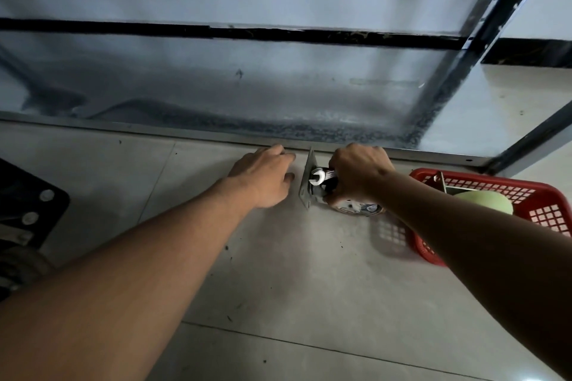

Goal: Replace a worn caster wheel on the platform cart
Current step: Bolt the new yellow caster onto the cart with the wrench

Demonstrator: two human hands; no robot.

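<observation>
Right hand (359, 176) grips the open-end wrench (320, 177) against the caster (357, 208); left hand (263, 178), fingers loose, holds nothing. Steady the mounting plate (307, 185) with it before turning.

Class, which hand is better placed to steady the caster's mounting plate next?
Left: the left hand lies open beside the mounting plate, while the right hand grips the wrench.

The wrench (319, 178) at centre is bright polished metal. The caster plate (305, 192) beside it is dull grey metal. The basket (526, 192) at right is glossy red plastic lattice. The floor (278, 272) is matt grey tile, lightly speckled. The platform (247, 77) above is smooth and reflective, mottled along its lower edge. Its black bars (309, 35) show chipped paint.
</observation>
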